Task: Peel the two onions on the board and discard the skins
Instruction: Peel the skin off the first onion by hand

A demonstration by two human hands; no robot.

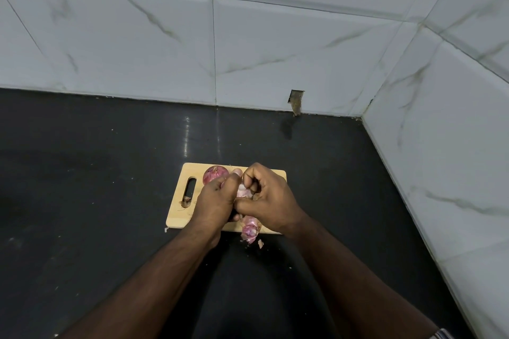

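A small wooden cutting board (181, 215) lies on the black counter. An unpeeled red onion (215, 173) sits at its far edge, just beyond my left hand. My left hand (214, 198) and my right hand (268, 198) are curled together over the board's middle, both gripping a second onion (243, 192), of which only a pale pink patch shows between the fingers. Loose pink skins (250, 230) hang and lie at the board's near edge below my hands.
The black counter (96, 187) meets marble-tiled walls behind and on the right. A small skin scrap (186, 201) lies by the board's handle slot. More bits (260, 243) sit on the counter just off the near edge.
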